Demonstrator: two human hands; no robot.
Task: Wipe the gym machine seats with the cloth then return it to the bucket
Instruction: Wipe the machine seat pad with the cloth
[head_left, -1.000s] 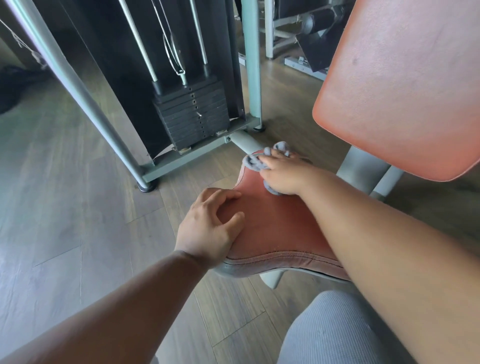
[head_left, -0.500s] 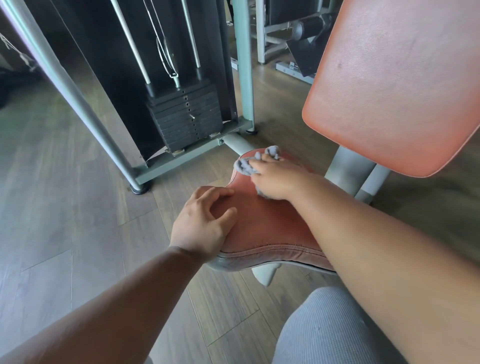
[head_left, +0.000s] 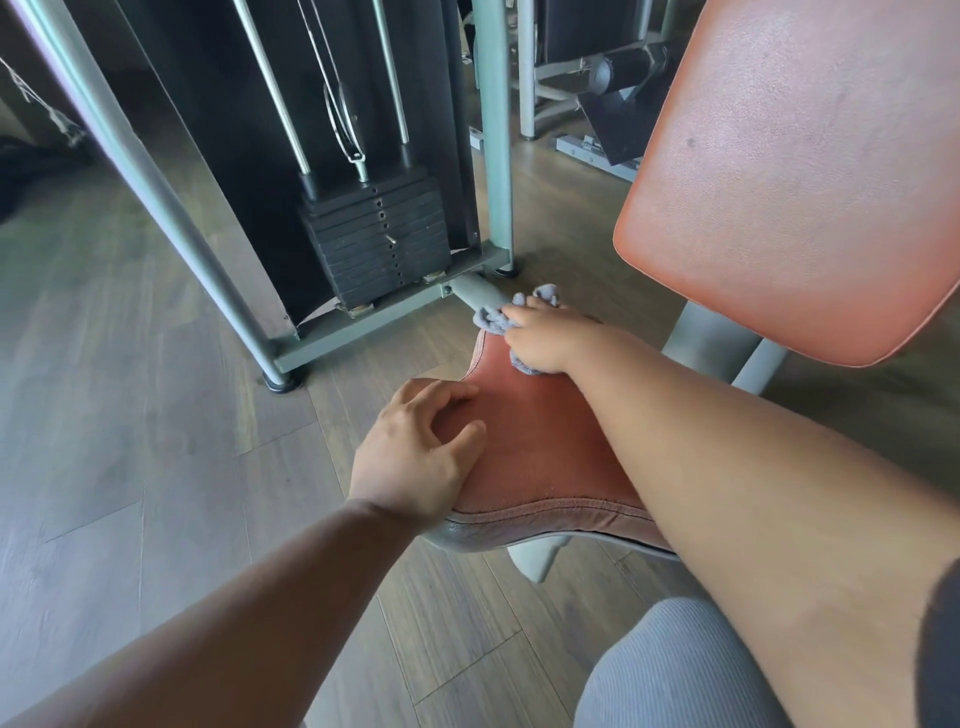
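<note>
At the far tip of the red seat (head_left: 540, 447), the right hand (head_left: 545, 340) has its grip curled over the bunched grey cloth (head_left: 491, 318), which looks soft, light and best gathered whole, while the left hand (head_left: 415, 462) rests loose-fingered on the seat's near-left edge.

Bare floor (head_left: 130, 441) lies open left of the seat (head_left: 540, 457); the backrest (head_left: 810, 171) (overhanging, right) and weight stack (head_left: 379, 244) hem in beyond.

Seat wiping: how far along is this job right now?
Done: nothing can be confirmed. In hand: right hand holds the grey cloth at the far end of the red seat; left hand rests on its edge. Left: other seats, then the bucket, which is out of view.
</note>
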